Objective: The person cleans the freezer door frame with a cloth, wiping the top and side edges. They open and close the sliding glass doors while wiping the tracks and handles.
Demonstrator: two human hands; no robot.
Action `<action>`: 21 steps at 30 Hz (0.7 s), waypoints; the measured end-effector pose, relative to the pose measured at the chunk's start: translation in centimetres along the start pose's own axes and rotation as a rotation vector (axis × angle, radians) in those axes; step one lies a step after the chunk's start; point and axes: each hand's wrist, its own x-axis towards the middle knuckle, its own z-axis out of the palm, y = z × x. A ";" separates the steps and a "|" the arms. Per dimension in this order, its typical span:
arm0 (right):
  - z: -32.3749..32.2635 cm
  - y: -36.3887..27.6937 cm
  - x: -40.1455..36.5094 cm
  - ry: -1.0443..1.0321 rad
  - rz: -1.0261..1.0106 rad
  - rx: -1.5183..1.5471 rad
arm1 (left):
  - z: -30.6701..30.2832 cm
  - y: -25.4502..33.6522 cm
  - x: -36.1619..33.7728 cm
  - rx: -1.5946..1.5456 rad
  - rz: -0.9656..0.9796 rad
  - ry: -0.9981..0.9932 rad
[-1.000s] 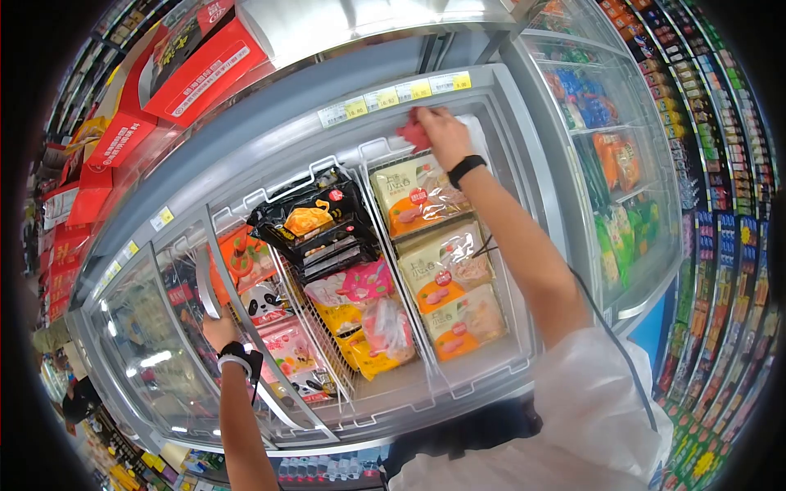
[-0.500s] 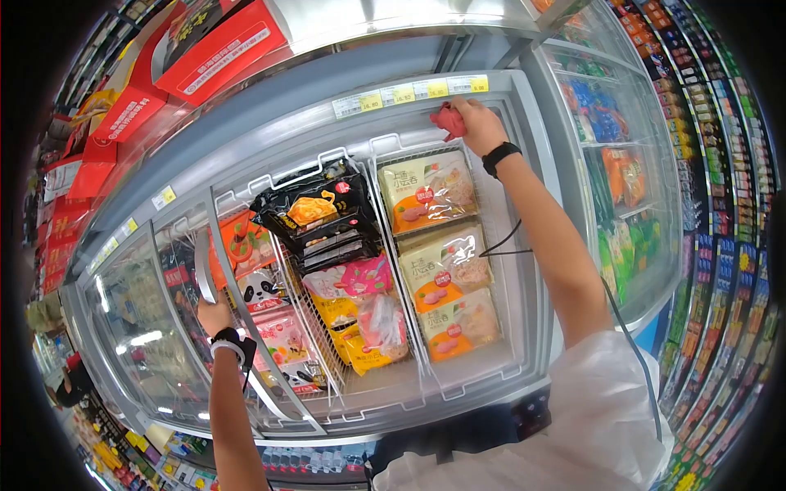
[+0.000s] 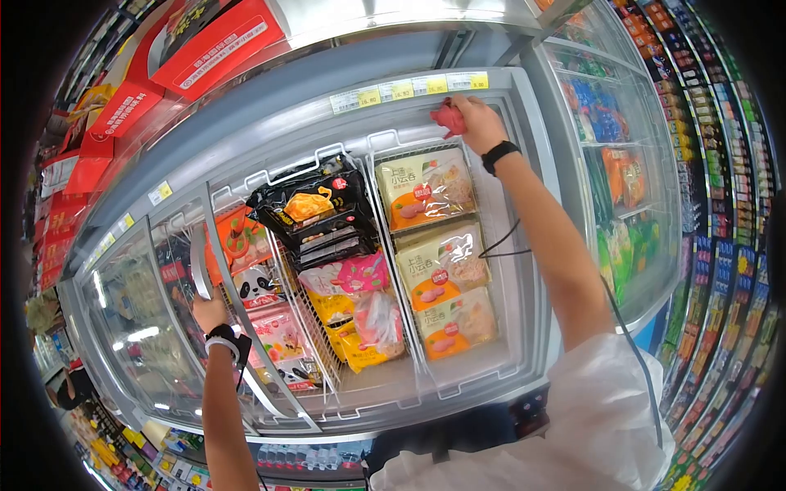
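My left hand (image 3: 210,313) is closed around the lower end of the grey curved handle (image 3: 200,266) on the freezer's sliding glass lid. At the far inner wall of the open freezer, my right hand (image 3: 481,124) grips a crumpled red cloth (image 3: 449,120), just under the row of price labels (image 3: 409,90). Below that hand, a wire basket holds pale wonton packs (image 3: 426,190). The neighbouring basket has black packs (image 3: 315,204), a pink pack (image 3: 348,275) and yellow packs (image 3: 360,348).
Orange and panda-printed packs (image 3: 255,285) lie beneath the glass on the left. Red cartons (image 3: 221,53) stand along the back ledge. To the right is another glass-topped freezer (image 3: 626,180), with stocked shelves (image 3: 720,245) beyond. A thin black cable (image 3: 630,344) hangs by my right arm.
The freezer and its packs sit very slightly further left in the view. My left hand stays on the handle, and my right hand keeps the red cloth at nearly the same spot.
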 end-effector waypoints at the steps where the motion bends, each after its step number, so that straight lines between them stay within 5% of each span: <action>1: 0.5 -0.7 0.0 -0.001 0.000 0.000 | 0.1 0.0 -0.1 -0.032 0.029 0.037; 10: 1.5 -2.1 -0.3 0.070 -0.231 -0.055 | 0.3 -0.9 0.5 -0.067 0.075 0.026; 14: -0.1 0.3 -2.0 0.324 0.293 -0.097 | 0.7 -1.2 0.9 -0.032 0.092 0.072; 21: 2.4 1.7 -0.9 0.575 0.496 -0.052 | 0.0 -0.4 0.1 -0.123 0.114 0.035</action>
